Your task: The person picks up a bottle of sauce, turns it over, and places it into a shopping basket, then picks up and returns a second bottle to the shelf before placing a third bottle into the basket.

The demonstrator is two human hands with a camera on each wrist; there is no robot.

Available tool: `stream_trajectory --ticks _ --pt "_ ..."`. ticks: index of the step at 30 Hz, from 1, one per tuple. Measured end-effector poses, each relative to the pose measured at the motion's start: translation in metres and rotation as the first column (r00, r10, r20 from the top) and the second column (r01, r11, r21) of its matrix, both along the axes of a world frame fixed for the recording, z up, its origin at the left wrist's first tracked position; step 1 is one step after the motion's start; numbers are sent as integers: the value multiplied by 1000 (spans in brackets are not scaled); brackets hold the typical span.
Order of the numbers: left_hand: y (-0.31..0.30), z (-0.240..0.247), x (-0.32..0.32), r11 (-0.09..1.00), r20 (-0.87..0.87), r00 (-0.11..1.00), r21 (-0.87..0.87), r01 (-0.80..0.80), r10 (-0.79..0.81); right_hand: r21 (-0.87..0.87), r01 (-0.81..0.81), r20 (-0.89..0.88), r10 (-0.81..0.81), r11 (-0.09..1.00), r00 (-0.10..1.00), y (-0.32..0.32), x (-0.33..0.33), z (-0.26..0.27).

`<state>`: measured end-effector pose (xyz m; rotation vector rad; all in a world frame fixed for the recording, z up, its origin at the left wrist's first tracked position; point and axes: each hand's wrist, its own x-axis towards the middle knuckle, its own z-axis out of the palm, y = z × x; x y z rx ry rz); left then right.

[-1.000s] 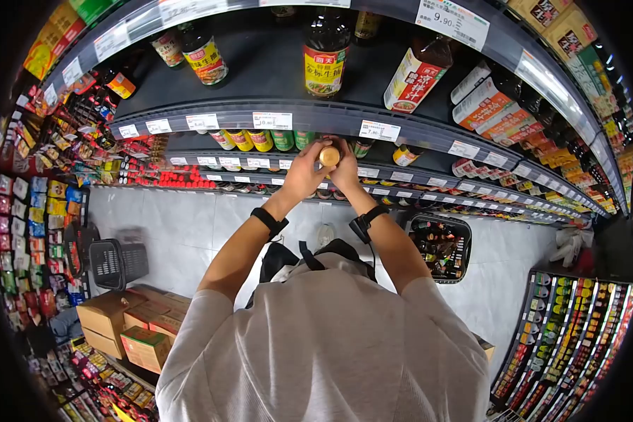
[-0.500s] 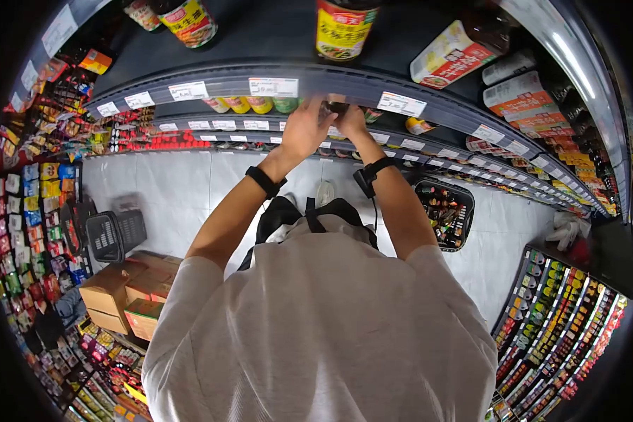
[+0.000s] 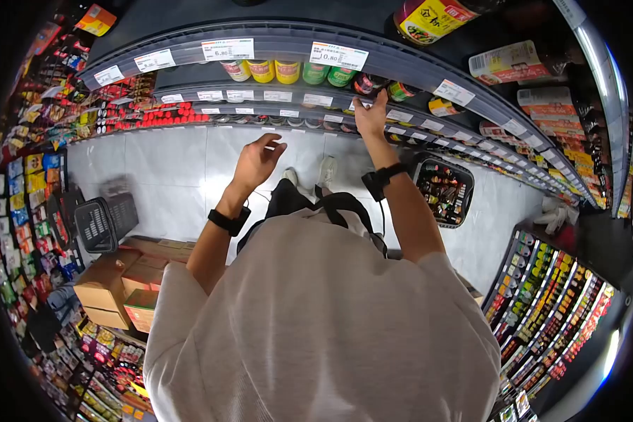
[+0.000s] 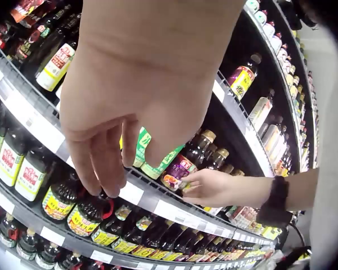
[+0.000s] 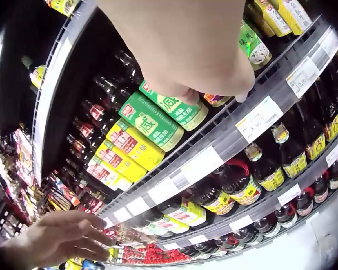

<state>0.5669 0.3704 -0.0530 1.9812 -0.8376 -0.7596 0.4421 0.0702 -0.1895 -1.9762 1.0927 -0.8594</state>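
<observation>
My right hand point(image 3: 371, 118) is at the front of a shelf, its fingertips at the lower front of a dark sauce bottle with a purple label point(image 4: 184, 166). The fingers look fairly straight and do not wrap round the bottle. On one side of it stand green-labelled bottles point(image 5: 158, 126), and on its other side is another green-labelled bottle point(image 5: 253, 48). My left hand point(image 3: 258, 160) hangs in the air before the shelves, fingers loosely bent, holding nothing.
Price tags point(image 3: 339, 55) line the shelf edges. A higher shelf with a yellow-labelled bottle point(image 3: 432, 20) overhangs the right hand. On the floor are a filled black basket point(image 3: 442, 191) at right, and another basket point(image 3: 100, 224) and cardboard boxes point(image 3: 100, 281) at left.
Both hands held a bottle together and moved it in under the upper shelf. Since then the left hand has let go and drawn back leftward; the right hand stays at the bottle on the shelf.
</observation>
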Motion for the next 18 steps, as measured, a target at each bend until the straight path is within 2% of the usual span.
stream_trajectory --ticks 2,5,7,8,9,11,12,13,14,15,17,18 --pt "15 -20 1 998 -17 999 51 46 -45 25 -15 -25 16 1000 1000 15 -24 3" --pt "39 -52 0 943 -36 978 257 210 -208 385 -168 -25 192 907 981 41 -93 32" --pt "65 -92 0 890 -21 936 304 341 -351 542 -170 -70 245 823 967 52 -147 39" --pt "76 -110 0 853 -86 910 322 410 -405 614 -168 -82 274 772 958 56 -175 40" --pt "83 -121 -2 811 -152 879 339 477 -453 597 -101 -163 244 796 956 61 -203 36" --pt "82 -120 -9 706 -429 812 424 568 -395 555 29 -320 182 831 930 78 -253 34" --pt "80 -116 -14 682 -528 787 448 578 -319 588 129 -352 110 798 929 89 -276 39" --pt "74 -102 -20 661 -575 783 496 563 -235 617 223 -385 42 754 922 101 -295 49" --pt "78 -112 -25 700 -668 734 466 541 -122 619 261 -418 29 740 908 110 -323 36" --pt "85 -124 -30 737 -750 662 445 509 -5 622 298 -450 20 724 893 122 -359 6" --pt "86 -98 -49 854 -843 527 353 382 113 699 398 -449 -68 595 891 161 -437 -58" --pt "79 -97 -59 852 -843 527 351 388 108 774 330 -319 -116 541 940 193 -492 -117"
